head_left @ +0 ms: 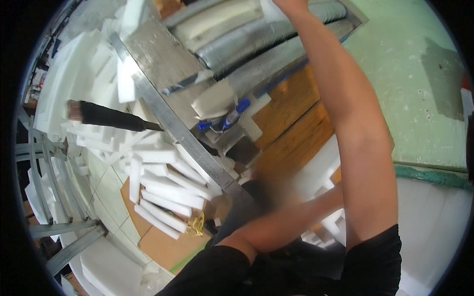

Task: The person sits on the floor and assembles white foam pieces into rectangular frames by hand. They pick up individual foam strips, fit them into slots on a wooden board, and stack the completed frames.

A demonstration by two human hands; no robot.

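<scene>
The white piece [274, 11] lies over the wrapped rolls [247, 47], beyond and right of the metal strip [173, 121]; the right hand [292, 5] is at it, cut off above, so I cannot tell whether it grips. A careless pull could slide a roll toward the strip, or a returning sleeve could snag the black handle [111, 116] left of it. Right of the strip, the left forearm [301, 209] passes behind the right arm [363, 113], hiding the left hand and its grip; blur softens the strip's near end

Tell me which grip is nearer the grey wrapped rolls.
Right grip, at the picture's top edge by the wrapped rolls; the left grip is hidden, its forearm lower in view.
</scene>
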